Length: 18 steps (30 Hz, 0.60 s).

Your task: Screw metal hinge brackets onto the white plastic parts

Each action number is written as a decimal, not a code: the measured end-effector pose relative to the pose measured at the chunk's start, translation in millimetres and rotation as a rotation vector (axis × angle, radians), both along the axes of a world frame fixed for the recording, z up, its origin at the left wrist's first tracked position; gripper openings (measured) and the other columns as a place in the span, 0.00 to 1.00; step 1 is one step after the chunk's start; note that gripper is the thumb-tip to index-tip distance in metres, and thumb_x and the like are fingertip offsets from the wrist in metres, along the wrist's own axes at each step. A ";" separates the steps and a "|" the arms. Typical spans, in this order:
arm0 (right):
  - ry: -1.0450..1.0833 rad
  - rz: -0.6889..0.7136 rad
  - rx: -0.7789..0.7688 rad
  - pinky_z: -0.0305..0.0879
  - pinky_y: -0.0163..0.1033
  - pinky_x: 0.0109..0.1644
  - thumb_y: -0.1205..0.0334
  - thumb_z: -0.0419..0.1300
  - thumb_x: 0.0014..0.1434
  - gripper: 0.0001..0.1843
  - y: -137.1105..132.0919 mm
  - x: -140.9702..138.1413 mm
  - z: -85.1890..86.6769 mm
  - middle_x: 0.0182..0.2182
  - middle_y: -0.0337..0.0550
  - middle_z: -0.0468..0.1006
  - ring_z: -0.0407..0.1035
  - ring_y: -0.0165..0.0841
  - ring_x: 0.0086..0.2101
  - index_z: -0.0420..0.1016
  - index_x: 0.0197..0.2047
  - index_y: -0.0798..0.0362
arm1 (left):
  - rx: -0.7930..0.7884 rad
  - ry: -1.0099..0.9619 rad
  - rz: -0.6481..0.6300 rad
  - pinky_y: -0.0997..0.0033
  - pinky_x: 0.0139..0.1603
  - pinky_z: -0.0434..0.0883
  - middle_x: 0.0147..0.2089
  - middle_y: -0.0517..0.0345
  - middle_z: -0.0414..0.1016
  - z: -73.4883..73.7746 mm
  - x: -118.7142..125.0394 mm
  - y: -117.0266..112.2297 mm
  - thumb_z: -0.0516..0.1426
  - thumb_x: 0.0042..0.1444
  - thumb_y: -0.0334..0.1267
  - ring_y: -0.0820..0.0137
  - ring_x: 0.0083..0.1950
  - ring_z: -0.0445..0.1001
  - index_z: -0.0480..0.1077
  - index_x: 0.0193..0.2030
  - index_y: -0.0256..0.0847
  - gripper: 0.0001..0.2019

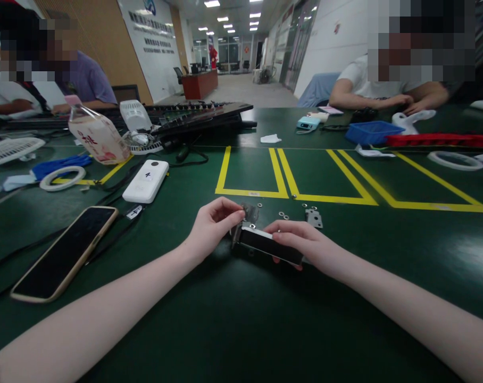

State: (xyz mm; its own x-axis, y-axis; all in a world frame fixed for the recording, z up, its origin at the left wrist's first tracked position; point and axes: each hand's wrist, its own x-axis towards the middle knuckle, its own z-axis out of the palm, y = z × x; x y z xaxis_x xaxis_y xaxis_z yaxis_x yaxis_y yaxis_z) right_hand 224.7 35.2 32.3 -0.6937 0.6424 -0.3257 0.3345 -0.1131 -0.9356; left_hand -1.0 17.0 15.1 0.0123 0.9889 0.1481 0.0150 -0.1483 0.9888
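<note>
My right hand (305, 238) grips a black rectangular block (267, 244) with a pale top edge, thumb above and fingertips showing beneath. At the block's left end is a thin metal plate (235, 235). My left hand (218, 221) is closed in a pinch just above that end; what lies between its fingertips is too small to make out. A small nut (252, 226) shows at the block's top edge. Behind the fingers lies a greyish, partly see-through piece (251, 212). Several loose nuts (283, 216) and a metal bracket with holes (314, 218) lie beyond the block.
Yellow tape outlines (249, 192) mark the green table. At left are a phone (66, 255), a white power bank (146, 182), a tape roll (63, 178) and a drink bottle (98, 133). A blue tray (371, 133) stands far right. Other people sit across the table.
</note>
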 end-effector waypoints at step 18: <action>-0.005 -0.026 0.011 0.61 0.30 0.24 0.42 0.56 0.62 0.29 -0.3 -1.4 -2.0 0.33 0.46 0.75 0.69 0.32 0.30 0.68 0.55 0.58 | 0.162 0.107 -0.039 0.73 0.34 0.67 0.33 0.60 0.73 -6.6 -4.7 0.1 0.59 0.59 0.39 0.72 0.33 0.70 0.72 0.34 0.38 0.07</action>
State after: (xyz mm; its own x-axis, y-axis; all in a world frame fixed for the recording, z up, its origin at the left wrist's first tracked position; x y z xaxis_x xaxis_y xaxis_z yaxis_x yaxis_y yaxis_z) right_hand 223.3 35.0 30.3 -0.6752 0.6637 -0.3217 0.3363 -0.1112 -0.9352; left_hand -5.7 17.1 8.5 0.0747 0.9506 0.3011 0.1095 -0.3080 0.9451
